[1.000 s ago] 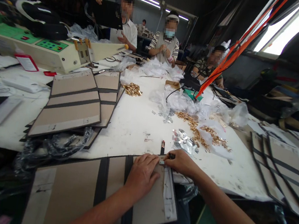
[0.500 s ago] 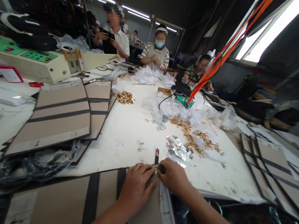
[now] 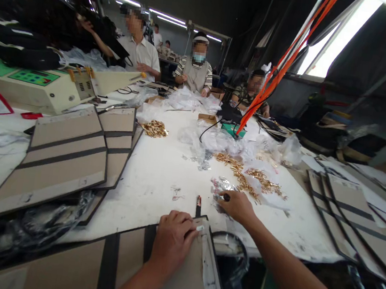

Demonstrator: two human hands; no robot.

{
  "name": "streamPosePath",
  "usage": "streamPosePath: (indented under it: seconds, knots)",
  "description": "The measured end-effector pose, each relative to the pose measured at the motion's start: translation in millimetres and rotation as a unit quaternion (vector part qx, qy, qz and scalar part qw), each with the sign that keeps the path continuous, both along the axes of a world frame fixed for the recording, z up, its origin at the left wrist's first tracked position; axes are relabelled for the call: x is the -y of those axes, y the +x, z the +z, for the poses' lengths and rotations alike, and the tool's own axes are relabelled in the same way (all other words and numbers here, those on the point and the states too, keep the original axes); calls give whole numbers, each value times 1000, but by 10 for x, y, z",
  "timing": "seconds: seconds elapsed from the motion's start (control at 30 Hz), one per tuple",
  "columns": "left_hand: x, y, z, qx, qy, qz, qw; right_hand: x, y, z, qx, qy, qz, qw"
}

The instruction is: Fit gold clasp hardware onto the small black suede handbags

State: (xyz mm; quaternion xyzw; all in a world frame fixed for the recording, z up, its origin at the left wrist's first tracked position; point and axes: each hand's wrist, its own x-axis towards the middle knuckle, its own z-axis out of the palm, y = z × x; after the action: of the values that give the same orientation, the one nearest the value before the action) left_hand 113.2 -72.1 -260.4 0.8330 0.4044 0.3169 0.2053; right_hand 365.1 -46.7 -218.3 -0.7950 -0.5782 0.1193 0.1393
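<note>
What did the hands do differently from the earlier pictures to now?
The right grip moved away from the top edge of the brown board, forward and a little to the right, and is now at the silver pieces. It kept hold of the dark tool. The left grip stayed on the board, and the gold pieces lie where they were.
</note>
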Motion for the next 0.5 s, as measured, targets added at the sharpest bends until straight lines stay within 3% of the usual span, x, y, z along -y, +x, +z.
streamPosePath:
  seconds: [0.23, 0.5]
  knots:
    - [13, 29, -32, -23, 12, -2, 1000, -194, 195, -162, 12, -51, 9, 999]
    - [27, 39, -42, -47, 28, -9, 998, -272, 318, -128, -75, -35, 12, 996]
